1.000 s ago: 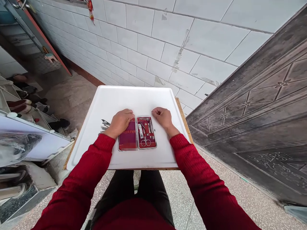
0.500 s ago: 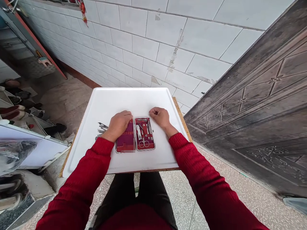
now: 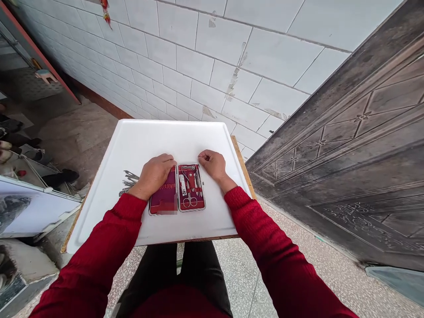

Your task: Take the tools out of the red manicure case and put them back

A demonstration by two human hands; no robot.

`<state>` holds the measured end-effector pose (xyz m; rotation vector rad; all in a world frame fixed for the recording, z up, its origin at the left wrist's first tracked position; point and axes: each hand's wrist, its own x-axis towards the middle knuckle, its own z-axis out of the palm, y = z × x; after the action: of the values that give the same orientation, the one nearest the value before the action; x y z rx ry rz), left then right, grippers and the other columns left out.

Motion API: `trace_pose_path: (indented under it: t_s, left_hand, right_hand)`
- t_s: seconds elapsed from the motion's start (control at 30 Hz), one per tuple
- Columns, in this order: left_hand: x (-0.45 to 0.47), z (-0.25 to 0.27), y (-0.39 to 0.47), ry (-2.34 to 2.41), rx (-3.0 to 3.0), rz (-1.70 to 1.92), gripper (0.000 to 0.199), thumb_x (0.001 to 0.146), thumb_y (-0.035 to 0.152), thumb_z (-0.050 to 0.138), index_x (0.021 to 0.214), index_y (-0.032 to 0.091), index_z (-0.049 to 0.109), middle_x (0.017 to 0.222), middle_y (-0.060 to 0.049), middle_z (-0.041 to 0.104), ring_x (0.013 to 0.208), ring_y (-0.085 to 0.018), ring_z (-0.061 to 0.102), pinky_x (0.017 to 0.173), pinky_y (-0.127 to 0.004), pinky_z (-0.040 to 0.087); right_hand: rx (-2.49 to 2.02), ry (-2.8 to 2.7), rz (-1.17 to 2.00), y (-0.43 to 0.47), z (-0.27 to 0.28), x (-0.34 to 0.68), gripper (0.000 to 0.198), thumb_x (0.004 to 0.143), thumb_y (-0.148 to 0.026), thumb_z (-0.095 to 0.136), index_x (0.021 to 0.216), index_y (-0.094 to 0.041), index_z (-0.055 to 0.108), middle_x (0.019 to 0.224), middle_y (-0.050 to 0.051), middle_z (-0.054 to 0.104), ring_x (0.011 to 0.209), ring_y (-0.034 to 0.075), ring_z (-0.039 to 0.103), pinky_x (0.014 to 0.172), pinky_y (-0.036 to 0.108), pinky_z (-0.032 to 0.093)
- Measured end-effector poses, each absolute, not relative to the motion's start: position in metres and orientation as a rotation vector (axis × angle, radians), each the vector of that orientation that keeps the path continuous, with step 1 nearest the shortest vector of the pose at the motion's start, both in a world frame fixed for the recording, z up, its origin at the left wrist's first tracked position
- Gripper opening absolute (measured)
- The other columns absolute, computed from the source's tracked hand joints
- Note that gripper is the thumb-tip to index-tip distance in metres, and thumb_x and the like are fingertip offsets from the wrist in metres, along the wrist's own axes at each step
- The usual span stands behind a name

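An open manicure case (image 3: 167, 194) with a dark red lining lies on a white board. Its right half holds small scissors (image 3: 190, 202), a nail clipper (image 3: 183, 185) and several slim metal tools. My left hand (image 3: 154, 174) rests over the upper part of the left half, with fingers curled near its top edge by the hinge. Beyond the case's upper right corner, my right hand (image 3: 214, 165) has thumb and fingertips pinched together; whatever they hold, if anything, is too small to make out. Several loose metal tools (image 3: 130, 180) lie left of my left hand, partly hidden by it.
The white board (image 3: 165, 137) sits on a wooden top (image 3: 243, 168) against a tiled wall (image 3: 185, 57). At the right stands a dark panelled door (image 3: 331, 145). Cluttered shelves (image 3: 36, 176) are on the left.
The whole view has shifted, so the board, case and hands appear farther left. Both hands keep nearly the same pose and place relative to the case.
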<state>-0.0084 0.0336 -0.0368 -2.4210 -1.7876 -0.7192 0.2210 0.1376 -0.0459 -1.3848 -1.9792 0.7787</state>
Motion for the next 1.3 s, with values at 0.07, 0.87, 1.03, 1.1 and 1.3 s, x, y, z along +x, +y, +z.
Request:
trace_pose_path:
  t_s: [0.07, 0.87, 1.03, 1.1, 1.3]
  left_hand:
    - [-0.007, -0.036, 0.033, -1.789, -2.417, -0.722, 0.036, 0.105, 0.022, 0.042, 0.096, 0.024, 0.077, 0.112, -0.006, 0.076, 0.105, -0.024, 0.07, 0.084, -0.036, 0.056]
    - [-0.001, -0.033, 0.034, -1.83, -2.411, -0.622, 0.032, 0.103, 0.018, 0.045, 0.092, 0.021, 0.075, 0.112, -0.006, 0.076, 0.107, -0.024, 0.07, 0.084, -0.037, 0.053]
    - [-0.001, -0.032, 0.034, -1.827, -2.401, -0.62, 0.034, 0.104, 0.019, 0.044, 0.096, 0.022, 0.077, 0.112, -0.006, 0.077, 0.106, -0.025, 0.069, 0.08, -0.037, 0.052]
    - [0.0, -0.032, 0.034, -1.835, -2.395, -0.616, 0.034, 0.103, 0.019, 0.044, 0.096, 0.023, 0.077, 0.111, -0.006, 0.077, 0.106, -0.025, 0.069, 0.079, -0.037, 0.051]
    - [0.002, -0.031, 0.034, -1.863, -2.386, -0.568, 0.033, 0.103, 0.017, 0.045, 0.094, 0.022, 0.076, 0.112, -0.007, 0.077, 0.105, -0.026, 0.068, 0.074, -0.038, 0.048]
  right_hand:
    - [-1.371, -2.004, 0.739, 0.136, -0.047, 0.221, 0.01, 0.084, -0.021, 0.061, 0.079, -0.023, 0.07, 0.075, -0.003, 0.069, 0.072, 0.016, 0.06, 0.066, 0.028, 0.04]
    - [-1.313, -2.084, 0.665, 0.137, -0.05, 0.222, 0.01, 0.082, -0.019, 0.061, 0.078, -0.022, 0.07, 0.077, 0.0, 0.069, 0.072, 0.017, 0.057, 0.067, 0.031, 0.038]
    - [-1.265, -1.984, 0.787, 0.143, -0.053, 0.225, 0.008, 0.082, -0.022, 0.065, 0.077, -0.021, 0.071, 0.074, 0.0, 0.069, 0.069, 0.016, 0.057, 0.066, 0.03, 0.041]
    - [-1.189, -1.901, 0.912, 0.145, -0.056, 0.227, 0.009, 0.082, -0.027, 0.068, 0.077, -0.02, 0.072, 0.072, 0.0, 0.068, 0.067, 0.015, 0.057, 0.065, 0.03, 0.043]
    - [-0.894, -1.853, 1.18, 0.146, -0.056, 0.232, 0.024, 0.071, -0.041, 0.081, 0.076, -0.019, 0.075, 0.073, 0.002, 0.07, 0.066, 0.015, 0.055, 0.066, 0.031, 0.047]
